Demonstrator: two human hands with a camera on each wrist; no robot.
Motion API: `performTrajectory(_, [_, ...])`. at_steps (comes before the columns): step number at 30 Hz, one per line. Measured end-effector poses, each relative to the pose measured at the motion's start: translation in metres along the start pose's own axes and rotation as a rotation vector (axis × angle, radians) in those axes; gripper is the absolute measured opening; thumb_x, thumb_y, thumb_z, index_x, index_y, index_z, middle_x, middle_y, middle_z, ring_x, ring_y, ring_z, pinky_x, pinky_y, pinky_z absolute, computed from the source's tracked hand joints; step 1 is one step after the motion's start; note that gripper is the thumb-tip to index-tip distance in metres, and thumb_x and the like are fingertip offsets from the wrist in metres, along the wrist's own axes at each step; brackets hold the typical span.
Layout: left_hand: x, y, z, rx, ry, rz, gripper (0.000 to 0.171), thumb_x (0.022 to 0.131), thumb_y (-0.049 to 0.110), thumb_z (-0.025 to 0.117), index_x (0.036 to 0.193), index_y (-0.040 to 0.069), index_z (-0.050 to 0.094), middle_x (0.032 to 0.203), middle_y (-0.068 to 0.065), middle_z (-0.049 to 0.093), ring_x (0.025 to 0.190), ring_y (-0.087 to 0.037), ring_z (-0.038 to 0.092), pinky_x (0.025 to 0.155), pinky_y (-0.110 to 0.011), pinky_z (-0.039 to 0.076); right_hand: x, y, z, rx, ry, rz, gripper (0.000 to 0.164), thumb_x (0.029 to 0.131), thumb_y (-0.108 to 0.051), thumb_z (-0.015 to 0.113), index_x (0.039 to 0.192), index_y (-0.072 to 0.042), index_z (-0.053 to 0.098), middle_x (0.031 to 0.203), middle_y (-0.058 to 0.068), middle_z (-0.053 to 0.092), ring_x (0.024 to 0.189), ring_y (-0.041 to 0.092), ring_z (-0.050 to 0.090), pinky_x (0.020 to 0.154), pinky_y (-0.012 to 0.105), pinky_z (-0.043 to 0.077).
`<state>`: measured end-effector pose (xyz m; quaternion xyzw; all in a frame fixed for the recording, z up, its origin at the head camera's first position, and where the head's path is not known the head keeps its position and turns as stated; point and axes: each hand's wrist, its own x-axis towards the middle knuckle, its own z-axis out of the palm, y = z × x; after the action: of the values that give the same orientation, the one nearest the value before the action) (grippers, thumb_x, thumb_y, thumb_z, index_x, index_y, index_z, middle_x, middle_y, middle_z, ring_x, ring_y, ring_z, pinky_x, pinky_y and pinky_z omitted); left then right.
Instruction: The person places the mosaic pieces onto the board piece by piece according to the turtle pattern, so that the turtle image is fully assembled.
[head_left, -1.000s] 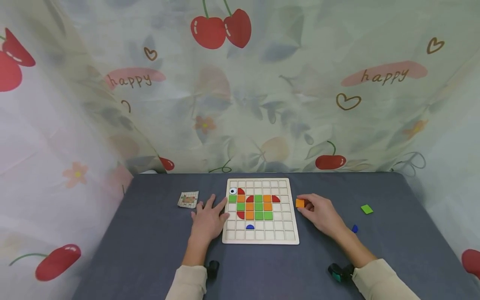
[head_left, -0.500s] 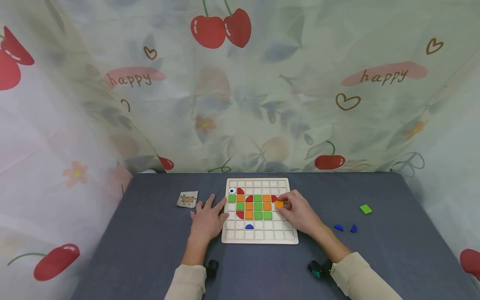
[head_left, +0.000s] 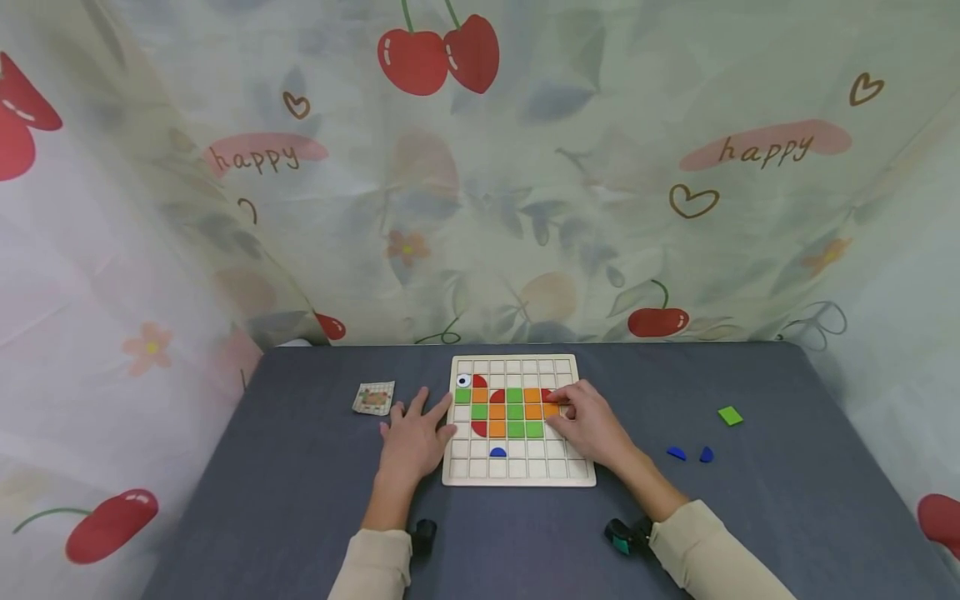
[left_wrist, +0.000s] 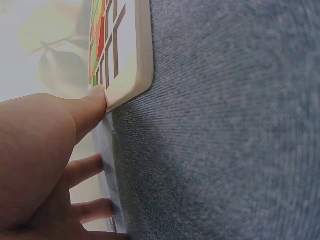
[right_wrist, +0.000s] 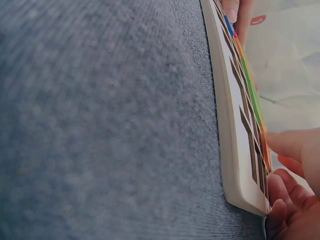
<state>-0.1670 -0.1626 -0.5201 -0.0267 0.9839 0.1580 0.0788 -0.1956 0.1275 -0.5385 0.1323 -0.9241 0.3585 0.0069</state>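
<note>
A wooden grid board (head_left: 540,478) holds red, orange and green tiles laid out as one figure, plus a blue half-round tile (head_left: 498,453) lower down. My right hand (head_left: 594,423) pinches an orange square tile (head_left: 551,410) by its edges in a cell at the figure's right side, under a red rounded tile. Fingers are spread on my left hand (head_left: 414,443), which rests on the cloth at the board's left edge. In the left wrist view its thumb (left_wrist: 91,107) touches the board's rim (left_wrist: 144,65). The right wrist view shows the right fingertips close over the board's corner (right_wrist: 250,202).
To the right lie two blue tiles (head_left: 677,453) and a green square tile (head_left: 731,416) on the dark cloth-covered table (head_left: 510,542). A small picture card (head_left: 373,398) is left of the board. A printed curtain (head_left: 525,208) hangs behind the table.
My right hand has carried the orange square tile leftward from beside the board into a cell of the grid. The left hand has stayed at the board's left edge.
</note>
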Motion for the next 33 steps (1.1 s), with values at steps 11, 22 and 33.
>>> performTrajectory(11, [-0.001, 0.0, 0.002, -0.007, -0.005, 0.0, 0.058, 0.103, 0.045, 0.057, 0.157, 0.033, 0.042, 0.169, -0.012, 0.03, 0.151, -0.055, 0.025, 0.114, -0.079, 0.026, -0.003, -0.001, -0.002, -0.082, 0.043, -0.001, 0.022, 0.095, -0.02, 0.074, 0.114, -0.01, 0.072, 0.105, 0.004, 0.061, 0.086, 0.013, 0.056, 0.077, 0.029, 0.05])
performTrajectory(22, [-0.003, -0.001, 0.0, -0.022, 0.002, 0.0, 0.057, 0.102, 0.043, 0.059, 0.156, 0.032, 0.044, 0.168, -0.013, 0.031, 0.15, -0.054, 0.026, 0.114, -0.078, 0.026, -0.012, 0.007, -0.029, -0.532, 0.079, -0.145, 0.062, 0.094, -0.05, 0.069, 0.145, -0.019, 0.057, 0.142, 0.016, 0.054, 0.129, 0.04, 0.052, 0.102, 0.062, 0.047])
performTrajectory(33, [-0.001, -0.001, 0.001, -0.004, 0.003, -0.002, 0.057, 0.102, 0.045, 0.058, 0.156, 0.033, 0.043, 0.168, -0.012, 0.031, 0.15, -0.055, 0.026, 0.113, -0.079, 0.027, -0.022, 0.04, -0.048, -0.619, 0.032, -0.051, 0.09, 0.09, -0.069, 0.06, 0.162, -0.023, 0.03, 0.168, 0.019, 0.023, 0.154, 0.052, 0.017, 0.117, 0.08, 0.011])
